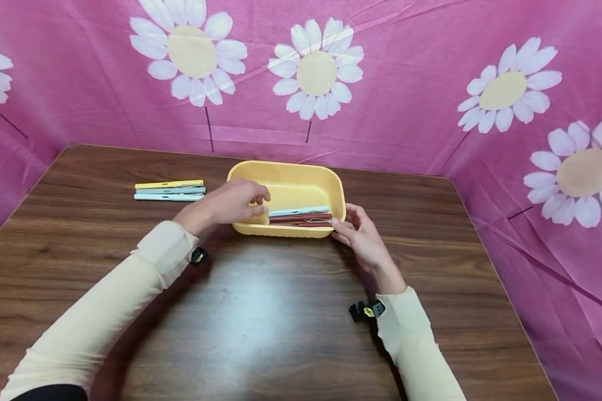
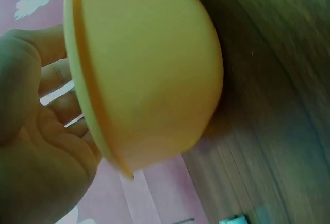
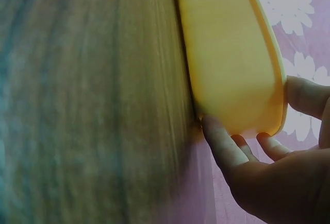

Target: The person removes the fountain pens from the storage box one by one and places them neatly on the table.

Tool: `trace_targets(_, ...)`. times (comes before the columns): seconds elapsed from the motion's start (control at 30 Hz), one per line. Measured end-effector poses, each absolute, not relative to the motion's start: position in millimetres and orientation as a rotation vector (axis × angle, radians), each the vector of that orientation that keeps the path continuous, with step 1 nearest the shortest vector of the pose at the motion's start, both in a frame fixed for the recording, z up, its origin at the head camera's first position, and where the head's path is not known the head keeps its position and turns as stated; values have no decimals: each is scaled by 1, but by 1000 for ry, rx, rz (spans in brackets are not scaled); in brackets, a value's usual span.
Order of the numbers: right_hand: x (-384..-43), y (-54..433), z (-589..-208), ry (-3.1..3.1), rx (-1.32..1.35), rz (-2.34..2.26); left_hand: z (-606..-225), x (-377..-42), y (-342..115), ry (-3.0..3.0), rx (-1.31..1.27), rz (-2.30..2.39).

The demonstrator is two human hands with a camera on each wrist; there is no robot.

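A yellow rectangular box stands on the wooden table. Inside it, towards the near right, lie a pale blue pen and dark red pens. My left hand reaches over the box's left end, its loosely bent fingers above the inside and no pen showing in them. In the left wrist view those fingers are partly hidden behind the rim. At the right end, my right hand holds the box, thumb at the rim and fingers against the outer wall, as the right wrist view shows too.
Left of the box, a yellow pen, a grey-blue pen and a pale blue pen lie side by side on the table. Behind the table hangs a pink cloth with large white flowers.
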State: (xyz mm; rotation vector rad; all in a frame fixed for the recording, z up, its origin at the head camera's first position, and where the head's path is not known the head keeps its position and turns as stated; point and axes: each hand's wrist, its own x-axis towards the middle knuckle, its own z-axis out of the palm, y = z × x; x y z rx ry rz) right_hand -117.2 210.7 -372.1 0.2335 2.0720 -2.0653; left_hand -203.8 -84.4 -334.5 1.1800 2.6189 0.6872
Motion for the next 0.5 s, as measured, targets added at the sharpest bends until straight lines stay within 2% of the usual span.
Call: trace_targets(0.5,-117,209,-372,2066,248,-2073,-350,-218,-56,2470,955,657)
